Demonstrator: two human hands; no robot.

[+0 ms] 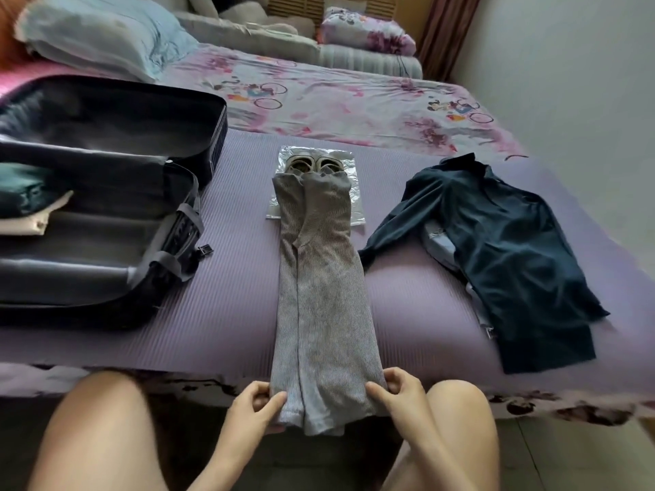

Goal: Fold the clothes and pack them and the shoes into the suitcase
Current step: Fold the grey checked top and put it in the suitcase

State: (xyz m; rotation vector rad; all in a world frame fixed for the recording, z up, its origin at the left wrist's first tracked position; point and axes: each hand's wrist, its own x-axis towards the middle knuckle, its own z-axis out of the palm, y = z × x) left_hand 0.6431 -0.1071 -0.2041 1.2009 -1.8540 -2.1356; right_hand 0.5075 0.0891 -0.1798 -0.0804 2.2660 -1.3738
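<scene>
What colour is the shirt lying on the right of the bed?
Plain dark teal, the long-sleeved shirt; the head view shows it best.

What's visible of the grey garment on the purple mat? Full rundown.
The grey garment is a fine-ribbed knit, folded lengthwise into a long narrow strip with a line down its middle. It lies flat on the purple mat, its near end hanging over the bed edge. The left hand and right hand pinch that end's two sides. Its far end overlaps the shoes on a clear plastic bag.
</scene>
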